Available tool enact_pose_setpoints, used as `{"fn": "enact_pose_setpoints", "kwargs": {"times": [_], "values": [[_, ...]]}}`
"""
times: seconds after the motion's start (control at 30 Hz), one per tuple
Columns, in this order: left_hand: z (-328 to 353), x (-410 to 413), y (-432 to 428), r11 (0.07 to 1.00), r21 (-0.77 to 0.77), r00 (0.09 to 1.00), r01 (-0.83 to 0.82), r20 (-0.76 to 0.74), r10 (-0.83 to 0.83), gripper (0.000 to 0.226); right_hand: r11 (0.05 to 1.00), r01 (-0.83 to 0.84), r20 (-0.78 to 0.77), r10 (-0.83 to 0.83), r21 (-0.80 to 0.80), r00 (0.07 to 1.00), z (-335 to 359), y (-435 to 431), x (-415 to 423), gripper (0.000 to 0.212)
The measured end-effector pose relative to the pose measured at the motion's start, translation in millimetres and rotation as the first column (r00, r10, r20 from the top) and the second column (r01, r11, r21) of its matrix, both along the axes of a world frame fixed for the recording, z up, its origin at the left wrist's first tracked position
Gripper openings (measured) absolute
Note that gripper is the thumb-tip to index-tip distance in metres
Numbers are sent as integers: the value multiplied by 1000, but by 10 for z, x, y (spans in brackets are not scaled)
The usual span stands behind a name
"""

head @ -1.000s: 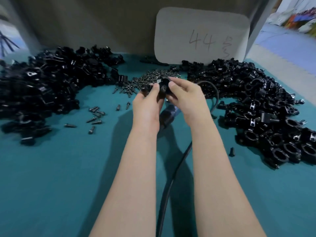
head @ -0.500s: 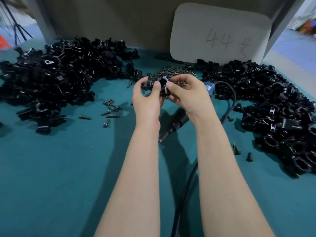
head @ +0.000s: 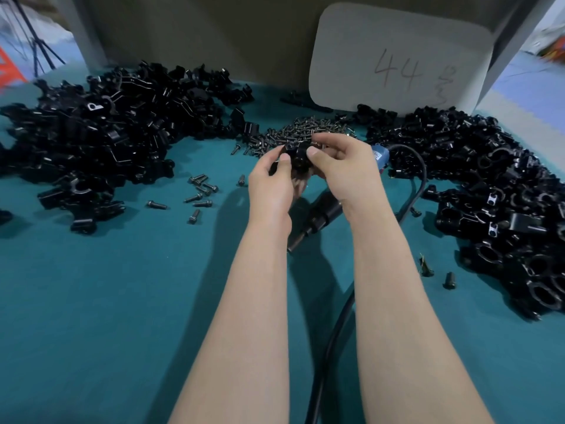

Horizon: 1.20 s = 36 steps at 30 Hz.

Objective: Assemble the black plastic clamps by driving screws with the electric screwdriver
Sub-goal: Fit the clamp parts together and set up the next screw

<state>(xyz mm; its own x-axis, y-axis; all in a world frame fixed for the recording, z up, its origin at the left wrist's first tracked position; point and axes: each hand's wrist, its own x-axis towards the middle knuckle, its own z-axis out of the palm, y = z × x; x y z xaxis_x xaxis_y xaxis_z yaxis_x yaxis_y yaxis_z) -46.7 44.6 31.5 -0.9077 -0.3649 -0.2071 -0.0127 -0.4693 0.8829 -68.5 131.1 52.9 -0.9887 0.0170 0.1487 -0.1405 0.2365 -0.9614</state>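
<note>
A black plastic clamp (head: 298, 157) is held above the table between both hands. My left hand (head: 272, 186) grips it from the left with thumb and curled fingers. My right hand (head: 342, 169) pinches it from the right, thumb on its front. The black electric screwdriver (head: 318, 218) lies on the teal table under my wrists, its blue end (head: 380, 154) behind my right hand. A heap of dark screws (head: 302, 130) sits just beyond the clamp. Whether a screw sits in the clamp is hidden by my fingers.
Large piles of black clamp parts lie at the left (head: 101, 142) and right (head: 489, 191). Several loose screws (head: 198, 191) are scattered left of my hands. The screwdriver's black cable (head: 333, 338) runs toward me. A white card marked 44 (head: 397, 59) leans at the back.
The camera has moved in closer. Both hands stay on the clamp, and the right fingers have shifted slightly around it.
</note>
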Motion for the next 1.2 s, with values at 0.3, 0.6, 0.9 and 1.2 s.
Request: {"fn": "enact_pose_setpoints", "kwargs": {"times": [0.3,0.6,0.9,1.2], "values": [[-31,0,-24,991,-133,1000,-4,16,6,26,932,-115,-35,135,344,990,-21,29,-45,40],[27,16,-110,937,-328,991,117,-29,-134,19,887,-161,-135,240,434,961,35,180,13,45],[57,11,-163,949,-298,995,103,24,-100,19,897,-97,-216,207,431,954,4,145,9,23],[54,26,-34,950,-296,995,-99,-42,91,25,975,-221,39,220,9,975,4,8,34,15]]}}
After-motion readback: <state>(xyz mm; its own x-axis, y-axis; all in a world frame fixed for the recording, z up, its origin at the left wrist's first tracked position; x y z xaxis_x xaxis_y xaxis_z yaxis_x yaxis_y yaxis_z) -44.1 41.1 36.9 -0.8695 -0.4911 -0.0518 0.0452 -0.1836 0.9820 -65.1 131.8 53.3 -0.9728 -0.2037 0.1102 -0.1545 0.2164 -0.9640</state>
